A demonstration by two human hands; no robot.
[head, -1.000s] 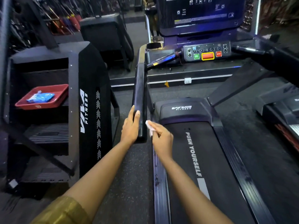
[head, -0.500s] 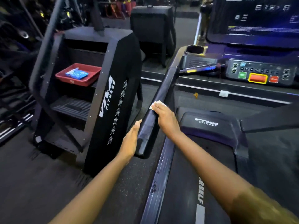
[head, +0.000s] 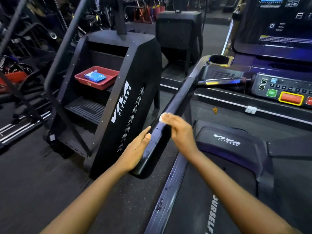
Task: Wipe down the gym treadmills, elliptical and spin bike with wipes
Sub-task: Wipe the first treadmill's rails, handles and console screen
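The step in hand looks like wiping the treadmill's left handrail (head: 177, 102), the padded black bar that slopes up toward the console (head: 285, 92). The right hand (head: 179, 130) lies over the top of the bar near its lower end, its blurred fingers curved across it and holding a small white wipe (head: 162, 116) against the padding; only a corner of the wipe shows beyond the fingertips. The left hand (head: 135, 149) is open, fingers straight and flat against the bar's outer face just below, apparently steadying it. To do this well, I would fold the wipe round the bar so that top, sides and underside all get contact, then draw it in long overlapping passes up to the joint at the console. The rounded end cap by the left hand also needs a pass. The wipe looks small and bunched, so it may dry out or miss the far side; spreading it flat under the palm would help. Fresh ones appear to be in the blue wipes pack (head: 95, 76), which lies in a red tray (head: 108, 84) on a step of the stair climber (head: 121, 102), well apart to the left.
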